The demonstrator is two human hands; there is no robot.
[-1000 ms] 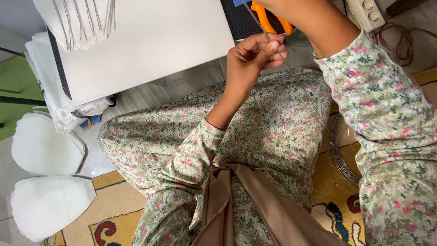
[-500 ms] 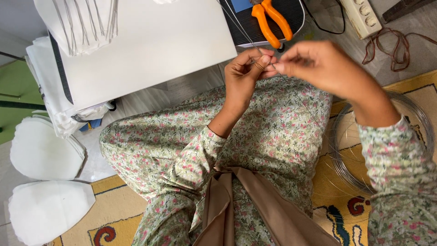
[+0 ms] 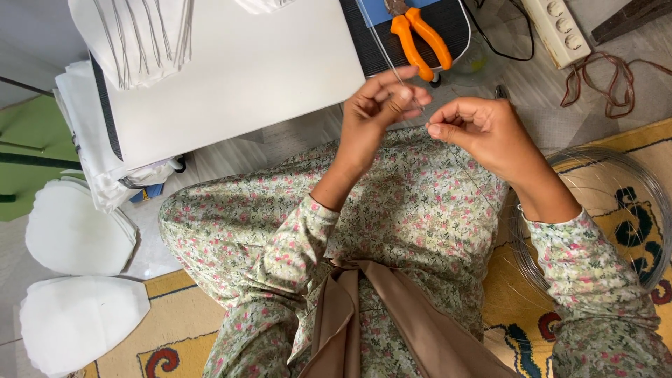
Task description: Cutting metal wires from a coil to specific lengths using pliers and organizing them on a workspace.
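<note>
Two hands raised over lap, thin wire [image 3: 400, 75] pinched between them. Left hand [image 3: 381, 105]: fingertips pressed together on wire, strand running up toward pliers. Right hand [image 3: 476, 126]: curled, thumb and forefinger nipping wire's near end. Wire short and nearly straight between hands; no bend or loop visible, shaping judged barely begun. Orange-handled pliers [image 3: 418, 40] lying unused on dark mat, just beyond hands. Coil of bare wire [image 3: 595, 217] on patterned rug, beside right forearm. White board [image 3: 238, 70] to left of hands; stack of white fabric pieces with wire ribs [image 3: 140, 35] on its far corner. Two white shaped pieces [image 3: 77, 273] on floor, far left. White power strip [image 3: 560, 28] top right, brown cord [image 3: 609, 77] beside it. Labels, signs: none legible.
</note>
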